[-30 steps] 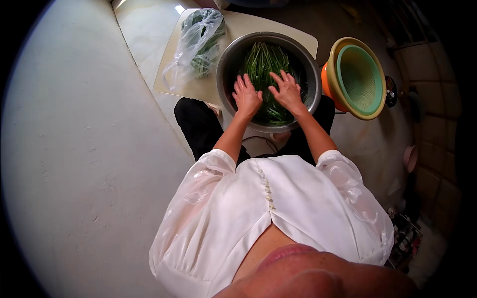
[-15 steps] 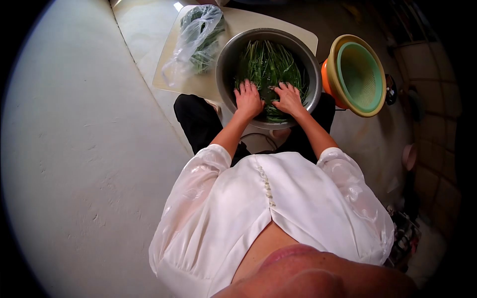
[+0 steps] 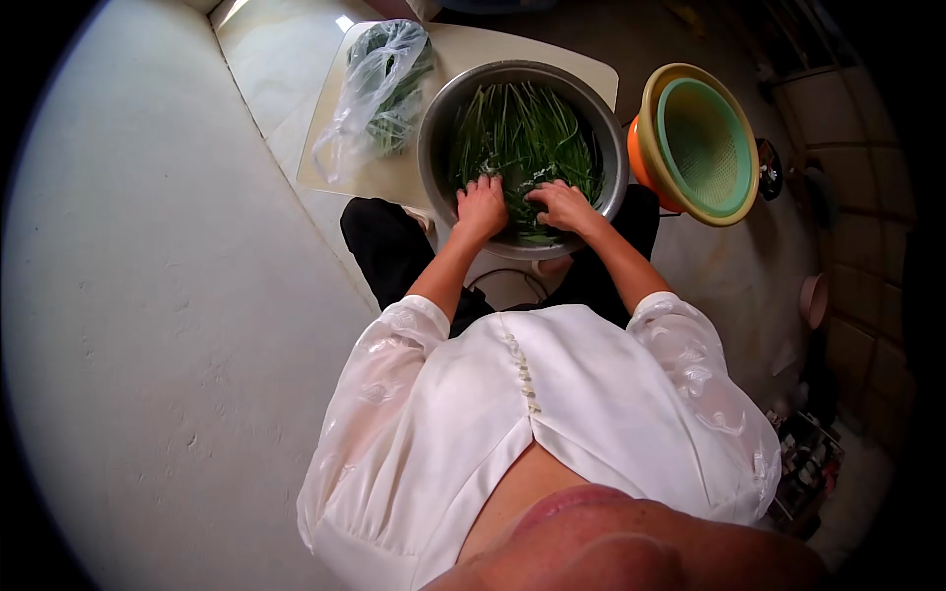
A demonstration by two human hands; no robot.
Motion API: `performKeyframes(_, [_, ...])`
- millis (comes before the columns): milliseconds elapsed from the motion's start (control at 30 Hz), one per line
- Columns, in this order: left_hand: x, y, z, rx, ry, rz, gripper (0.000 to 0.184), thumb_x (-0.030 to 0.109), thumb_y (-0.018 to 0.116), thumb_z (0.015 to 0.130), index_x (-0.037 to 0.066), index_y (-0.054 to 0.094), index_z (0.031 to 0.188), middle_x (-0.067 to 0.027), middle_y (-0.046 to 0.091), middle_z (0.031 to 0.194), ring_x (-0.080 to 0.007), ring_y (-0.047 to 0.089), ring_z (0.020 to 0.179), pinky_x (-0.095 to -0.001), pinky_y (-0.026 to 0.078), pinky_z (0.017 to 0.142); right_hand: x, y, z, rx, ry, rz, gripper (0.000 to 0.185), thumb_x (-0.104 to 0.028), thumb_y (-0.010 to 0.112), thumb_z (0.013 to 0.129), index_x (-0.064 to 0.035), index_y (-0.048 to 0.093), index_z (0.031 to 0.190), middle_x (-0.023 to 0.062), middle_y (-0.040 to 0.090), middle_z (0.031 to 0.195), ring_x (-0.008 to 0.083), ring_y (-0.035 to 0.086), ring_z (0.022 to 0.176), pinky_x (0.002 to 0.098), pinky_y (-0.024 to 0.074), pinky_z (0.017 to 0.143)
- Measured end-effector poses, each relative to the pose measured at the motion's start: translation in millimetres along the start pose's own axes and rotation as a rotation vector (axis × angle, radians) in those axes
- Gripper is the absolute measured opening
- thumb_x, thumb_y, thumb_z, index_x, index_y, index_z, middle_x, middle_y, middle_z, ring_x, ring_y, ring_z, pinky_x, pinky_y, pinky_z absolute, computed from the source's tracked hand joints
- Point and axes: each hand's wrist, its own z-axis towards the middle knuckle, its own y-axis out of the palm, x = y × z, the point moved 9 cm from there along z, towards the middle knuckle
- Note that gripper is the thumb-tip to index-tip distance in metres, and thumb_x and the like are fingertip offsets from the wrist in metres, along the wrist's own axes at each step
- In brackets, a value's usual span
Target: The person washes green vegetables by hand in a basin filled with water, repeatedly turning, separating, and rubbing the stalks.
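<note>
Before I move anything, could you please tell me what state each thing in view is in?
Left hand: fingertips in the greens.
Right hand: fingers bent, at the greens.
Greens: wet, loose.
Basin: upright, holding greens.
Bag: crumpled, greens inside.
Colander: nested in yellow bowl.

The metal basin (image 3: 428, 143) hides part of the pale board (image 3: 456, 47).

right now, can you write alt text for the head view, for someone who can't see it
The left hand and right hand reach into long greens in a metal basin. Left of it, a clear bag of greens lies on a pale board; to the right, a green colander sits nested in a yellow bowl.
</note>
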Motion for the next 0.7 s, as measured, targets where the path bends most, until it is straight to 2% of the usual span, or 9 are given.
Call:
performKeyframes(100, [-2.6,-27.4,-3.4,0.047,0.047,-0.265,0.035,0.011,0.056,0.084,0.008,0.060,0.118,-0.0134,0.059,0.122,-0.0347,0.058,0.108,-0.0520,0.047,0.088,-4.9,-26.4,-23.1,0.035,-0.099,0.128,0.055,-0.018,0.073,0.074,-0.0228,0.062,0.128,0.0038,0.056,0.136,0.0305,0.048,0.127,0.0465,0.0421,0.102])
performKeyframes(200, [1.1,-81.6,-9.0,0.358,0.134,-0.298,0.032,0.005,0.059,0.082,0.010,0.064,0.114,-0.0104,0.066,0.109,-0.0350,0.062,0.097,-0.0460,0.052,0.081,13.3,-48.0,-20.0,0.034,-0.086,0.361,0.054,-0.014,0.072,0.076,-0.0176,0.061,0.129,0.0081,0.057,0.135,0.0296,0.054,0.122,0.0401,0.0447,0.102])
performKeyframes(267, [-6.2,-90.2,-0.3,0.477,0.084,-0.280,0.041,0.007,0.061,0.082,0.005,0.057,0.123,-0.0172,0.057,0.127,-0.0383,0.056,0.110,-0.0470,0.048,0.090,30.5,-68.8,-10.0,0.288,-0.018,0.452,0.046,-0.009,0.068,0.080,-0.0097,0.061,0.126,0.0116,0.065,0.119,0.0291,0.065,0.105,0.0375,0.0521,0.093])
performKeyframes(300, [-10.6,-88.1,3.8,0.570,0.034,-0.243,0.046,0.008,0.061,0.082,0.003,0.054,0.127,-0.0208,0.052,0.133,-0.0401,0.053,0.116,-0.0473,0.047,0.094,47.5,-62.4,2.7,0.417,0.024,0.404,0.047,-0.012,0.067,0.079,-0.0147,0.061,0.126,0.0130,0.064,0.116,0.0317,0.059,0.109,0.0418,0.0474,0.096])
performKeyframes(333, [-10.5,-80.3,7.6,0.574,0.034,-0.245,0.046,0.008,0.061,0.082,0.003,0.054,0.127,-0.0208,0.052,0.133,-0.0401,0.053,0.116,-0.0473,0.047,0.094,43.5,-49.1,8.0,0.417,0.020,0.257,0.048,-0.011,0.066,0.079,-0.0146,0.060,0.127,0.0128,0.062,0.117,0.0329,0.058,0.110,0.0433,0.0472,0.096])
performKeyframes(400, [-18.8,-44.8,24.7,0.306,-0.092,-0.250,0.053,0.010,0.062,0.082,-0.002,0.047,0.132,-0.0273,0.042,0.141,-0.0445,0.046,0.123,-0.0486,0.042,0.101,26.0,-29.8,15.8,0.318,0.030,0.032,0.051,-0.007,0.063,0.079,-0.0139,0.058,0.129,0.0130,0.056,0.126,0.0361,0.052,0.117,0.0463,0.0450,0.098])
performKeyframes(500, [-22.2,-46.0,29.4,0.363,0.012,-0.285,0.054,0.010,0.061,0.083,-0.003,0.046,0.133,-0.0298,0.042,0.139,-0.0455,0.046,0.123,-0.0476,0.040,0.104,16.9,-31.2,6.4,0.024,0.071,0.051,0.054,-0.003,0.060,0.078,-0.0138,0.057,0.131,0.0098,0.052,0.138,0.0322,0.049,0.126,0.0456,0.0418,0.104])
performKeyframes(600, [-32.7,-74.7,22.1,0.476,-0.001,-0.375,0.056,0.015,0.061,0.086,-0.007,0.043,0.134,-0.0311,0.042,0.139,-0.0458,0.045,0.123,-0.0479,0.038,0.105,17.3,-61.0,-18.0,0.055,-0.058,0.187,0.054,-0.003,0.059,0.079,-0.0133,0.057,0.132,0.0085,0.051,0.141,0.0309,0.047,0.129,0.0443,0.0407,0.107])
performKeyframes(700, [-55.1,-71.5,31.5,0.534,-0.084,-0.451,0.065,0.027,0.064,0.088,-0.012,0.041,0.134,-0.0330,0.047,0.133,-0.0460,0.047,0.121,-0.0460,0.039,0.104,37.3,-105.3,-24.6,0.294,-0.079,0.418,0.053,-0.003,0.051,0.081,-0.0099,0.055,0.134,0.0172,0.048,0.143,0.0335,0.046,0.132,0.0388,0.0373,0.110])
